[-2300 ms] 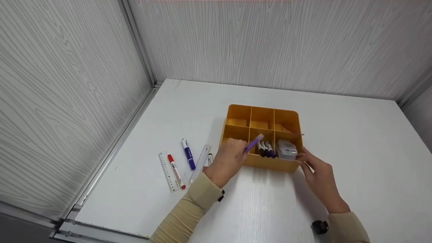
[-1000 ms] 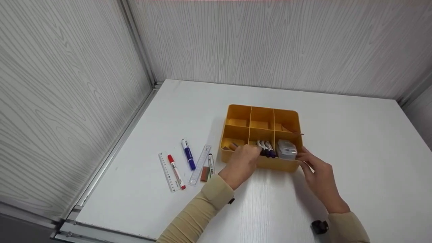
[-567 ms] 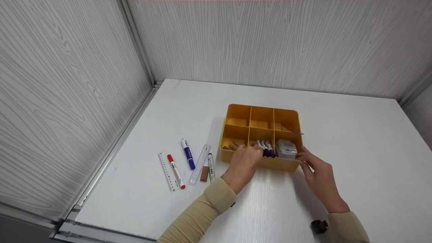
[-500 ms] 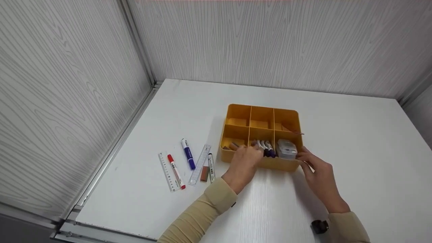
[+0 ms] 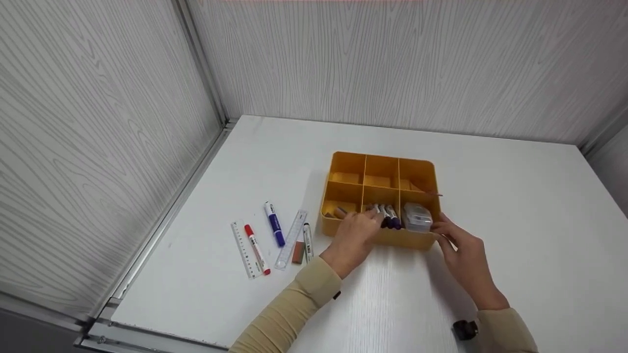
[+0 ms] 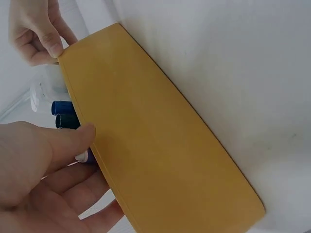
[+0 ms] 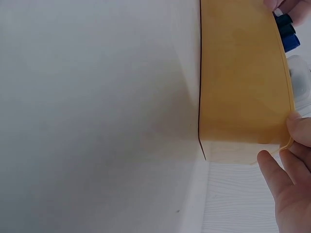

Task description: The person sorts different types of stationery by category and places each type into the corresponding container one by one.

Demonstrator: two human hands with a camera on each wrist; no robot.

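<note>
My left hand reaches over the front wall of a yellow six-compartment organizer box, at its front middle compartment. In the left wrist view the thumb lies at the rim, and a purple pen with a pale tip shows between thumb and curled fingers; most of it is hidden. Several dark-capped markers lie right beside these fingers. My right hand grips the box's front right corner, thumb at the rim. A clear plastic case fills the compartment next to it.
Left of the box lie two clear rulers, a red marker, a blue marker, a brown-and-green eraser and a white marker. Erasers sit in the front left compartment. A thin reddish piece sticks out at the right.
The purple pen, earlier held up above the box, has gone down into the front middle compartment with my left hand. Lately that hand has shifted only slightly. My right hand has stayed at the corner.
</note>
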